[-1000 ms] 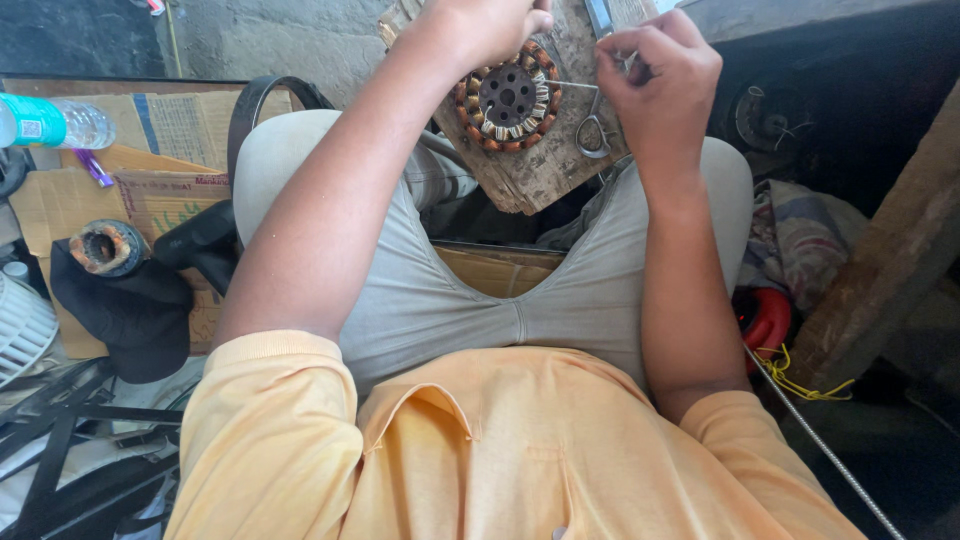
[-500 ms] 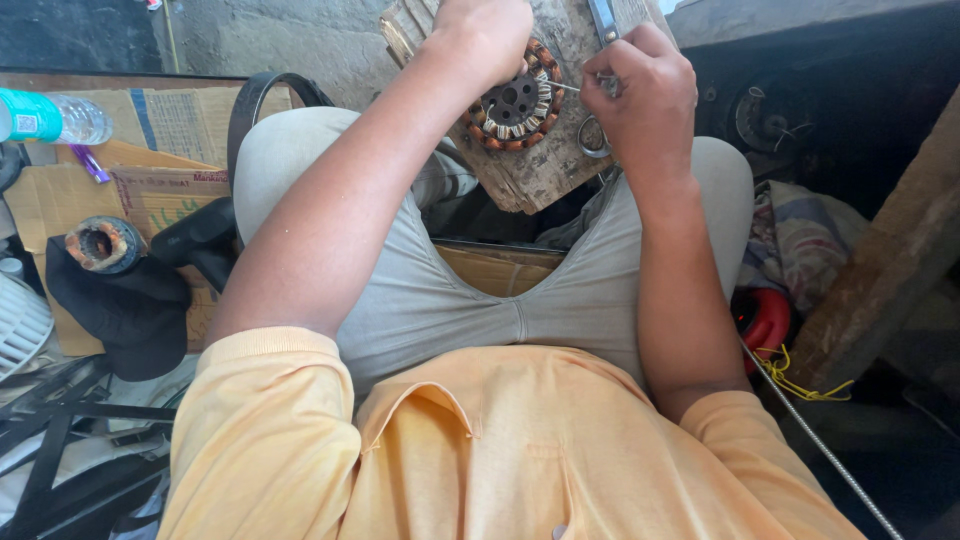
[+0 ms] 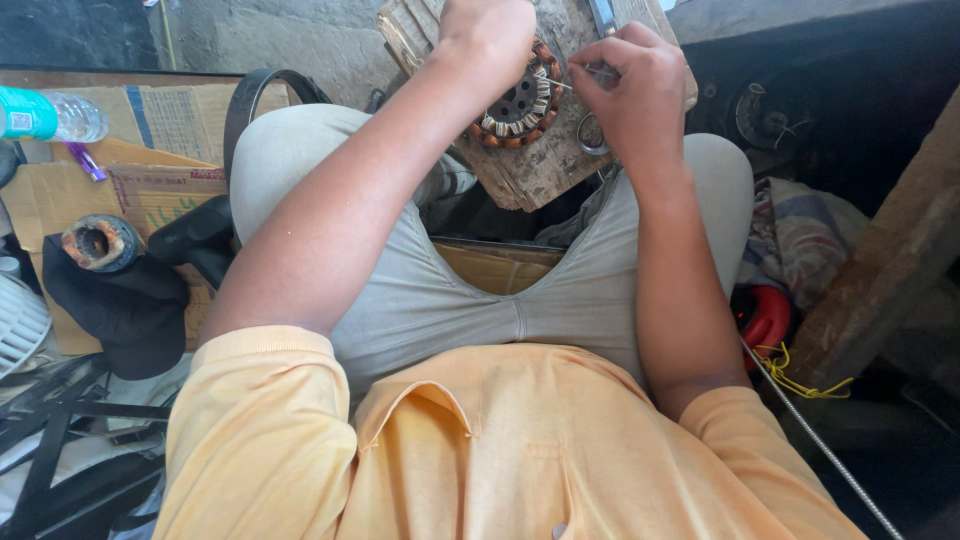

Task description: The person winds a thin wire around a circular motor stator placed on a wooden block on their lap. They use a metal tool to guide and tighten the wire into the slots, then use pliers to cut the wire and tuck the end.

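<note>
Two hands, left (image 3: 487, 35) gripping one wound stator (image 3: 517, 100), right (image 3: 625, 85) pinching one wire (image 3: 560, 85)

Your round motor stator (image 3: 517, 108), ringed with copper-wound coils, lies flat on the worn wooden block (image 3: 540, 165) across your knees.

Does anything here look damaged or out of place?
The wooden block under the round wound stator looks worn, with chipped, splintered edges. A plastic water bottle lies on its side on flattened cardboard. Otherwise nothing stands out.
</note>
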